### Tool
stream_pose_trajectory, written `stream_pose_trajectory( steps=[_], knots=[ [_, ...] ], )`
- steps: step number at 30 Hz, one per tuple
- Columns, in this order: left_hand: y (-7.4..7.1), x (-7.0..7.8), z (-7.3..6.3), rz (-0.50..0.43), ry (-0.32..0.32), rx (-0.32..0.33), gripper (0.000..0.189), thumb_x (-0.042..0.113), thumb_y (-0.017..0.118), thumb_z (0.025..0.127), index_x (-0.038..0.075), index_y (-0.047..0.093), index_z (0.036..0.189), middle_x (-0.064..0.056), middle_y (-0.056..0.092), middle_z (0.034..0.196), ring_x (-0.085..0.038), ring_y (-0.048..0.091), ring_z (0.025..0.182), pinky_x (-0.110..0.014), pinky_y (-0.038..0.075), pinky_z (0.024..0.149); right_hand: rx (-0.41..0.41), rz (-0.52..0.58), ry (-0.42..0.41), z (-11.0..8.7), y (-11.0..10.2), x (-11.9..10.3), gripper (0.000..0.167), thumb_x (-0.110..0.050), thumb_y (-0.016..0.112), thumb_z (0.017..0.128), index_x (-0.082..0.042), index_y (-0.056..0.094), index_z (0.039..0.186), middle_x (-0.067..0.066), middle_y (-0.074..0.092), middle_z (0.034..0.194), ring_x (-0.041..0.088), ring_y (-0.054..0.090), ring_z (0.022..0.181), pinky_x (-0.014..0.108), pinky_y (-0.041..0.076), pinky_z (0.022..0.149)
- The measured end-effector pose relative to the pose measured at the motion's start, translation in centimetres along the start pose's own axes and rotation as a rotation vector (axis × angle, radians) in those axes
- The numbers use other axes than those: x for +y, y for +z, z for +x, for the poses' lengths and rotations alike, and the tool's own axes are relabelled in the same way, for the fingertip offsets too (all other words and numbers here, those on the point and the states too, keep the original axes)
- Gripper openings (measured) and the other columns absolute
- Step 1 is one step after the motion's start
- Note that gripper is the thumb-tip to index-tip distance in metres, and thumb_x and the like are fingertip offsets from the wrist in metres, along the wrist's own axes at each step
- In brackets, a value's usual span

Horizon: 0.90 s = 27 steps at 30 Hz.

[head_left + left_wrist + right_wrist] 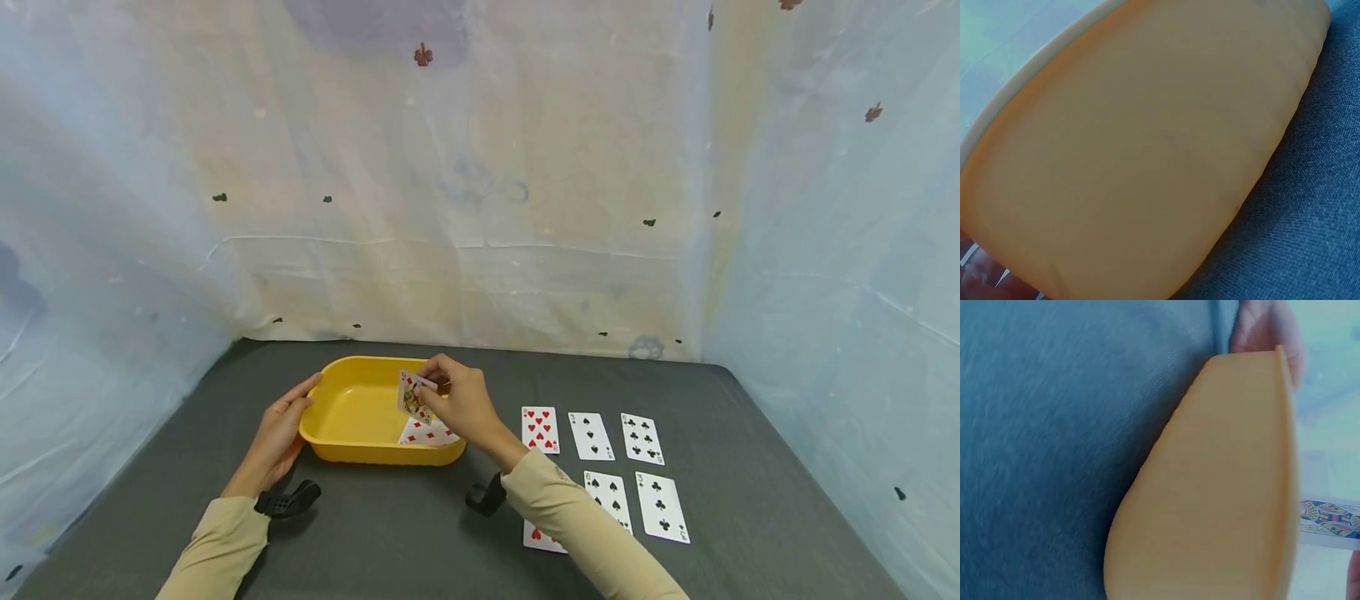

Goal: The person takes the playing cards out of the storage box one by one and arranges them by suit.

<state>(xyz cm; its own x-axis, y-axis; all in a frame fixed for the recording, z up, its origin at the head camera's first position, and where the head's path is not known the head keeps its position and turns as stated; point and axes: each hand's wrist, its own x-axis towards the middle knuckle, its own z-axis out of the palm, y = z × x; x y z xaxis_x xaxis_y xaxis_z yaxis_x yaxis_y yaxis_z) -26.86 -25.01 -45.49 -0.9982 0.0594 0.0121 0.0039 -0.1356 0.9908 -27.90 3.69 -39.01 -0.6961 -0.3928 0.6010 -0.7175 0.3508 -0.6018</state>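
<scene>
A yellow plastic tray (330,452) lies on the dark table, with a red diamond card (426,435) on its floor at the right end. My left hand (276,437) holds the tray's left end by the rim; part of that hand also shows past the tray wall in the right wrist view. Above the tray's right side, my right hand (461,404) pinches a face card (415,397) with red diamond marks between thumb and fingers. That card is tilted, its face toward me. In the left wrist view the tray wall (1135,144) fills most of the picture.
Right of the tray, playing cards lie face up in two rows. The back row has a hearts card (540,429), a spades card (591,436) and a clubs card (642,439). In front lie a spades card (603,492), a clubs card (662,507) and a hearts card (542,540) partly under my sleeve.
</scene>
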Motion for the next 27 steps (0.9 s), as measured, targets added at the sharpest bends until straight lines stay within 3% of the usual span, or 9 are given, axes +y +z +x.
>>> stream_pose_trajectory(
  steps=[9,16,24,27],
  knots=[
    [0.0,-0.1,0.0,0.008,0.003,0.004,0.049,0.019,0.029,0.108,0.014,0.021,0.156,-0.011,0.006,0.161,-0.031,0.017,0.143,-0.023,0.043,0.096,0.08,0.2,0.221,0.1,-1.6,0.0,0.014,-0.014,0.073,0.088,-0.007,0.067,0.1,0.002,0.073,0.082,0.016,0.064,0.07,0.025,0.049,0.061],
    [0.0,0.0,0.0,0.012,0.002,0.008,0.049,0.018,0.029,0.108,0.014,0.021,0.156,-0.011,0.006,0.161,-0.03,0.017,0.143,-0.026,0.041,0.098,0.085,0.431,0.375,0.1,-2.6,-0.4,0.021,-0.01,0.071,0.09,0.001,0.066,0.107,0.014,0.071,0.093,0.027,0.064,0.082,0.042,0.058,0.073],
    [0.0,0.0,0.0,0.006,0.001,0.003,0.049,0.019,0.03,0.108,0.014,0.021,0.156,-0.012,0.006,0.161,-0.03,0.017,0.143,-0.028,0.041,0.099,0.117,0.49,0.528,-0.1,-3.3,-0.7,0.025,-0.015,0.072,0.09,-0.002,0.068,0.111,0.01,0.07,0.093,0.021,0.065,0.077,0.036,0.058,0.065],
    [0.0,0.0,0.0,-0.005,0.004,-0.002,0.049,0.019,0.03,0.108,0.014,0.02,0.156,-0.012,0.006,0.161,-0.031,0.016,0.143,-0.026,0.042,0.098,0.116,0.512,0.576,-0.3,-3.7,-0.7,0.025,-0.012,0.07,0.091,-0.002,0.068,0.114,0.011,0.07,0.096,0.021,0.066,0.079,0.037,0.058,0.067]
  ],
)
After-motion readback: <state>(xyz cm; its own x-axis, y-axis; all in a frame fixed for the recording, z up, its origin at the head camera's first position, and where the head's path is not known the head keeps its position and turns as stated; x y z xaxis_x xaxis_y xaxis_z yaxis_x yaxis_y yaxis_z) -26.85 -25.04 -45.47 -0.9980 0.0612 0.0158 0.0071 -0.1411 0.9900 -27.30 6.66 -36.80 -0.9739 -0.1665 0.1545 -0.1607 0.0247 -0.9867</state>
